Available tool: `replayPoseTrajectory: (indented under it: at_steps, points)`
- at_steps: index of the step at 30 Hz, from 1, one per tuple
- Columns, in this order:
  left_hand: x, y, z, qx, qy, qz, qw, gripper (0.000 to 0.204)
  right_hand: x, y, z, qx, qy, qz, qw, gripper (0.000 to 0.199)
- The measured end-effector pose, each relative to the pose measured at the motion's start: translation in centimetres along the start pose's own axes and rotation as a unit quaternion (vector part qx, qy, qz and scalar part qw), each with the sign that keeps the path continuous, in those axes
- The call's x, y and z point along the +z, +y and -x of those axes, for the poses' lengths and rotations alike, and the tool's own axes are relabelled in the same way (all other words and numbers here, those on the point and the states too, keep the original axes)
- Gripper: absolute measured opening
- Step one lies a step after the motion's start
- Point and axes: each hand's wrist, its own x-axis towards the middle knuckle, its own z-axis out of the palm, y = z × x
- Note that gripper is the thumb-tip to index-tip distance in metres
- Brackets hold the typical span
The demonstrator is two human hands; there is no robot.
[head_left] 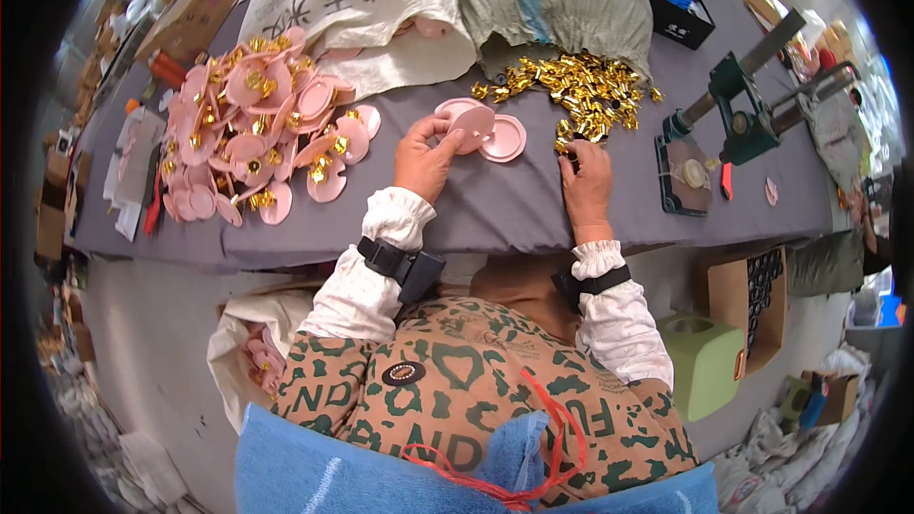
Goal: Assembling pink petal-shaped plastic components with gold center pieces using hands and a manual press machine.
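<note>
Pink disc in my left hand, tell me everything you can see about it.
The pink disc is round, thin and smooth, plastic by its look, with a small mark near its middle. It is tilted, pinched by its edge in the left hand. In the picture it overlaps other pink pieces on the grey cloth; whether it touches them, I can't tell.

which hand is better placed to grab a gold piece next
Probably the right hand: it is at the near edge of the gold pile, while the left hand holds a pink disc.
</note>
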Motion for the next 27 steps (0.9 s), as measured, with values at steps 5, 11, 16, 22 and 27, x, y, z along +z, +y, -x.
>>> replayPoseTrajectory:
  at_steps: [5, 11, 16, 22, 27]
  points:
    - [-0.7, 2.2, 2.7, -0.260, -0.042, 0.318, 0.911, 0.017, 0.3, 0.7, 0.0, -0.012, 0.028, -0.060, 0.998, 0.032]
    - [-1.1, 2.9, 4.5, -0.260, -0.058, 0.348, 0.899, 0.018, -1.7, -4.0, 0.8, 0.205, 0.003, -0.368, 0.907, 0.030]
    - [-1.5, 4.1, 6.7, -0.247, -0.075, 0.376, 0.890, 0.019, -2.6, -10.7, 3.3, 0.045, -0.052, -0.360, 0.931, 0.026]
    - [-2.7, 4.7, 7.9, -0.199, -0.073, 0.347, 0.914, 0.017, -2.4, -13.6, 4.1, 0.094, -0.069, -0.365, 0.924, 0.026]
    - [-3.1, 3.8, 9.2, -0.145, -0.090, 0.331, 0.928, 0.014, -1.8, -14.5, 3.7, -0.052, -0.054, -0.279, 0.957, 0.027]
